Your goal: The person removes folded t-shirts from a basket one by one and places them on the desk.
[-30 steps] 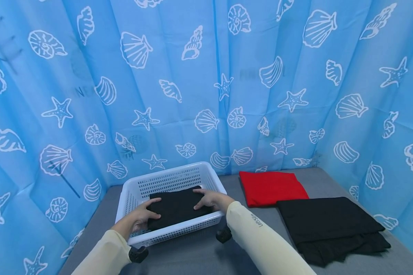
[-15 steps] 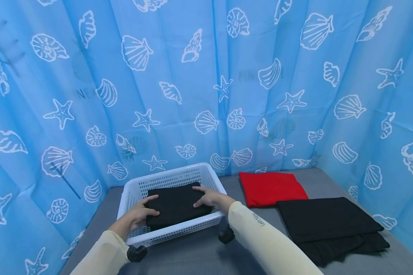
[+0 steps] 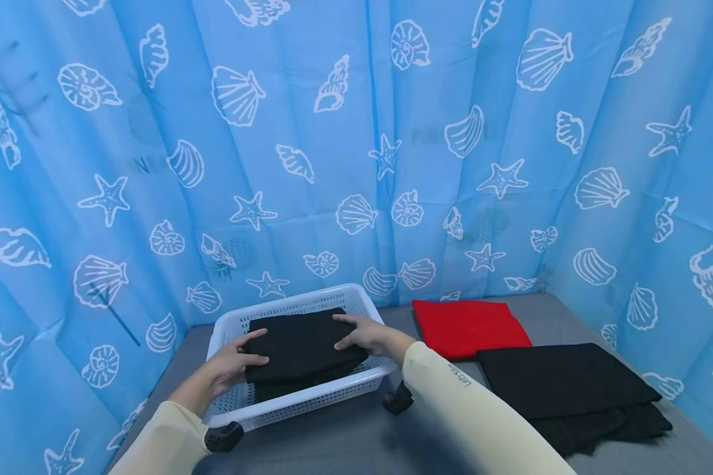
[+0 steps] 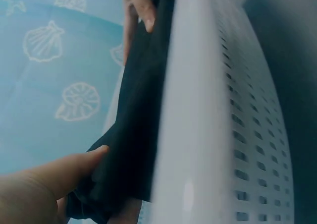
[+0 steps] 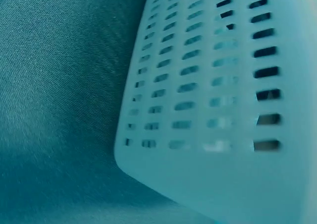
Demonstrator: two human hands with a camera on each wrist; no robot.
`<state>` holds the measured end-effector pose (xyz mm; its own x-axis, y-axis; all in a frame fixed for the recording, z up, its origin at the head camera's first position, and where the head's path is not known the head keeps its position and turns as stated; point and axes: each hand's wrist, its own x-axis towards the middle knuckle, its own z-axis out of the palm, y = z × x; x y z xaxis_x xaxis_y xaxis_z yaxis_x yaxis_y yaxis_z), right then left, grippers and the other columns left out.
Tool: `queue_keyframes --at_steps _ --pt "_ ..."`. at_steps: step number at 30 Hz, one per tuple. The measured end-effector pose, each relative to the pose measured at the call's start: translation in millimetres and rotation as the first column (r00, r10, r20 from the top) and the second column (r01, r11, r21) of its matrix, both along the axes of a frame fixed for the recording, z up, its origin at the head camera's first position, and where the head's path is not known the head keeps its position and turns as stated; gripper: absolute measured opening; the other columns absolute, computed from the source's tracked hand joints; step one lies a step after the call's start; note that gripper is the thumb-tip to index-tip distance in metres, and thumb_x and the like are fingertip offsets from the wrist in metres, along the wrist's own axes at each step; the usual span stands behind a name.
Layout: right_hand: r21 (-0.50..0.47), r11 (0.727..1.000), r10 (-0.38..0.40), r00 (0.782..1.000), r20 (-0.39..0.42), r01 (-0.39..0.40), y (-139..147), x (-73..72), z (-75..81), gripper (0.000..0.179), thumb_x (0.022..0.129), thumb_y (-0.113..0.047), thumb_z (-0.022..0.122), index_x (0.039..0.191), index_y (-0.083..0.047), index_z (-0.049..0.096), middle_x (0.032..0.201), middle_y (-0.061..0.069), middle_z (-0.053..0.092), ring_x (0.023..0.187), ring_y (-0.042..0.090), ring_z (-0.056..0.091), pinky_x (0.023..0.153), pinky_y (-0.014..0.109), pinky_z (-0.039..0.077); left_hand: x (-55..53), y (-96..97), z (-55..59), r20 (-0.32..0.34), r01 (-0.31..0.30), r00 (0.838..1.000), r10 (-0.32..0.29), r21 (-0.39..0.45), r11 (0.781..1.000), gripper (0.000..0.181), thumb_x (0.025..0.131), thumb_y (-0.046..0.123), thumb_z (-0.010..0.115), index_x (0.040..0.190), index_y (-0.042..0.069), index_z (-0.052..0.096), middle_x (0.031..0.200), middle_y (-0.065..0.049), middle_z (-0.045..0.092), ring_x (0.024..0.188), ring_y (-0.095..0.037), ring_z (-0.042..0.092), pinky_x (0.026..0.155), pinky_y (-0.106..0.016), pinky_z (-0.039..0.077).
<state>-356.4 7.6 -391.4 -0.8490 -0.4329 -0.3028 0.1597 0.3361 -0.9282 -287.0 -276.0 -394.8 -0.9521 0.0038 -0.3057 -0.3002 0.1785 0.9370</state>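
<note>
A folded black garment [image 3: 303, 346] sits at the mouth of a white perforated basket [image 3: 309, 397]. My left hand [image 3: 230, 364] grips its left edge, thumb on top and the other fingers tucked under. At the right edge my right hand [image 3: 370, 336] holds it with thumb and fingers spread over the cloth. In the left wrist view, the garment [image 4: 141, 90] sags between the left hand [image 4: 54, 179] and the right hand [image 4: 138, 8]. More dark cloth shows below its front edge inside the basket. The right wrist view has only the basket wall [image 5: 188, 85] and tabletop.
A folded red cloth [image 3: 469, 326] lies right of the basket on the grey surface [image 3: 333, 442]. Beside it, nearer me, is a stack of folded black cloth [image 3: 570, 379]. A blue shell-print curtain [image 3: 356, 165] hangs behind and along both sides.
Both hands have raised the black garment up from the basket's inside toward rim height, shifting it slightly left. The red cloth and black stack have stayed put.
</note>
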Motion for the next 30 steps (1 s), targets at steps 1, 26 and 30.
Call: queue_keyframes --at_steps 1,26,30 --pt "-0.008 1.0 0.008 1.0 0.0 -0.008 2 0.3 2.2 0.076 0.083 0.002 0.073 0.15 -0.018 0.043 0.15 0.022 0.04 0.119 0.034 0.056 0.096 0.047 0.051 1.4 -0.7 1.4 -0.004 0.007 1.0 -0.007 0.005 1.0 0.078 0.087 -0.001 0.069 0.154 0.011 0.031 0.148 -0.032 0.028 0.118 -0.037 0.056 0.098 -0.055 0.048" --pt "-0.013 0.999 0.029 0.992 -0.127 -0.031 72 33.0 44.7 0.077 0.083 -0.016 0.076 0.151 -0.025 0.041 0.151 0.015 0.039 0.134 0.034 0.038 0.104 0.052 0.044 30.0 30.8 38.8 -0.108 0.152 0.984 -0.144 0.066 0.986 0.075 0.092 0.014 0.07 0.155 0.017 0.03 0.156 -0.025 0.013 0.125 -0.036 0.048 0.108 -0.058 0.038" --pt "0.013 1.0 0.018 0.988 -0.155 -0.016 86 40.2 43.9 0.078 0.083 -0.017 0.077 0.151 -0.025 0.041 0.149 0.015 0.042 0.131 0.034 0.043 0.096 0.045 0.051 32.5 42.3 36.7 -0.112 0.161 0.982 -0.152 0.073 0.984 0.075 0.091 0.014 0.07 0.155 0.017 0.031 0.157 -0.026 0.012 0.125 -0.035 0.049 0.104 -0.055 0.043"
